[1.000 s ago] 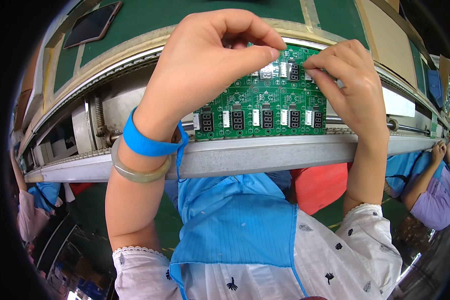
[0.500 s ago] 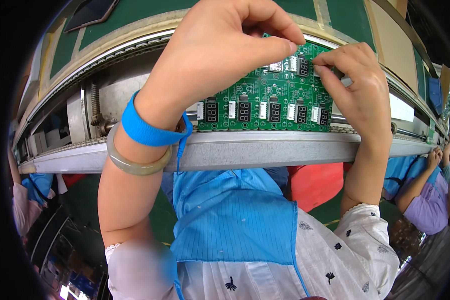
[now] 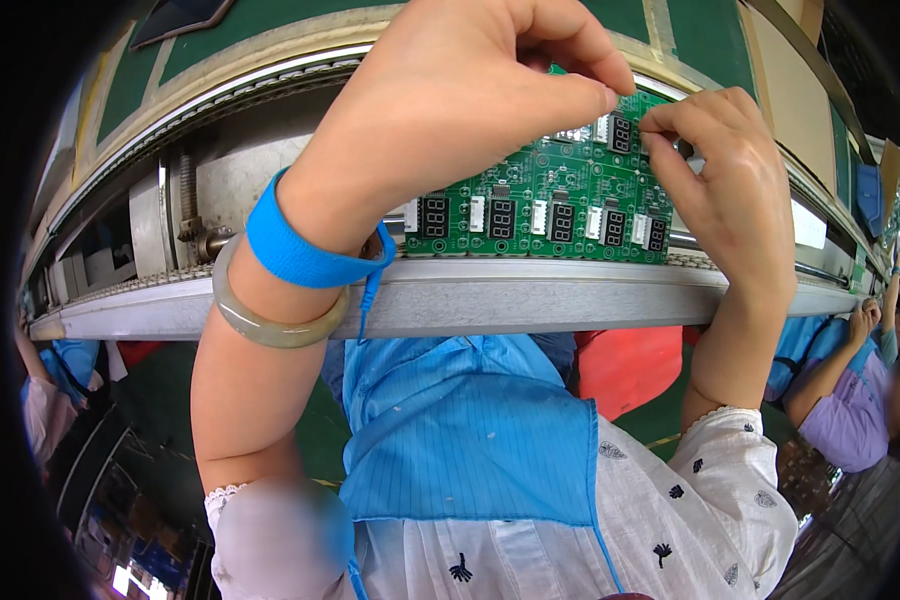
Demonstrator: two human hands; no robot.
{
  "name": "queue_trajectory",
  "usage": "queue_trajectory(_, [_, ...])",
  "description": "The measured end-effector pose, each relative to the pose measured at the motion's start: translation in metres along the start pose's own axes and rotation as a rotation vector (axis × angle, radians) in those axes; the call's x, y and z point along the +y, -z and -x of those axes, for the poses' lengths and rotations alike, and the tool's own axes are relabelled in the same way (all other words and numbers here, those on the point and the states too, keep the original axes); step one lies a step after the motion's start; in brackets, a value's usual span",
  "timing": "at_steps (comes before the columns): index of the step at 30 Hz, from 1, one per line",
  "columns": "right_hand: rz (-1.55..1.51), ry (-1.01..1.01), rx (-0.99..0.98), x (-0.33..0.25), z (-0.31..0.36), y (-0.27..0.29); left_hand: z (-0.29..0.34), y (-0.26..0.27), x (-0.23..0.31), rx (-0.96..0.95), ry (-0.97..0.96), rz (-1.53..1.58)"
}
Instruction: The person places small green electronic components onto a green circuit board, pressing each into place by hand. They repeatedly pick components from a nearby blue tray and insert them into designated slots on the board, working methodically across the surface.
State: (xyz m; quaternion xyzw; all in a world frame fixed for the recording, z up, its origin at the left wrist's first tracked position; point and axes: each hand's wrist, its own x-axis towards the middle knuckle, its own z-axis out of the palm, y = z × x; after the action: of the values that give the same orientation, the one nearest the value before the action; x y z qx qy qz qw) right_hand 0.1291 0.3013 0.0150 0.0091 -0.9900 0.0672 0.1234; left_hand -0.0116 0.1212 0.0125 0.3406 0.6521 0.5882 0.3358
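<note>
A green circuit board panel (image 3: 530,245) lies across the conveyor rails in front of me. It carries black digit displays (image 3: 502,220), with a white connector (image 3: 477,214) beside each. My left hand (image 3: 510,90) reaches over the panel's far left part and hides it. Its thumb and fingertip come together above the far right part; anything between them is too small to make out. My right hand (image 3: 725,165) is at the panel's right edge, thumb and forefinger pinched close to the far right display (image 3: 620,133). What that pinch holds is hidden.
A metal rail (image 3: 540,300) runs along the near side, and a chain track (image 3: 260,85) along the far side. A dark flat device (image 3: 182,18) lies at the far left. Beyond my right arm sits another person in a purple sleeve (image 3: 838,425).
The circuit board panel has shifted slightly to the right along the rails. Both hands have moved right with it, keeping nearly the same finger positions.
</note>
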Motion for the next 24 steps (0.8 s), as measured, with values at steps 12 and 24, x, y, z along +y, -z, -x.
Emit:
queue_trajectory(12, [-0.003,-0.050,-0.036,-0.002,-0.004,-0.001,0.002,0.003,0.002,-0.004,0.004,-0.016])
queue_trajectory(24, [-0.172,-0.175,-0.036,0.005,-0.001,0.000,-0.006,-0.003,0.015,0.035,0.267,0.030])
